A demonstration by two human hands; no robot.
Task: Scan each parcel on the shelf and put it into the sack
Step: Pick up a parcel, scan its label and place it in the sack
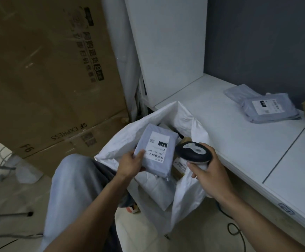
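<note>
I have the left hand (129, 163) closed on the near corner of a grey parcel (156, 149), thumb pressed on its white label, which reads 231. I hold the parcel over the open mouth of the white sack (184, 197), label side up, tilted a little toward me. My right hand (209, 176) is wrapped tight around the handle of the barcode scanner (193, 152), whose dark head sits just beside the parcel's right edge and points toward the label. Inside the sack I can make out a brown package below the scanner. On the white shelf (239, 142) to my right, two more grey parcels (265, 106) lie stacked near the back wall, well apart from the sack. Large cardboard boxes (48, 79) stand to my left.
</note>
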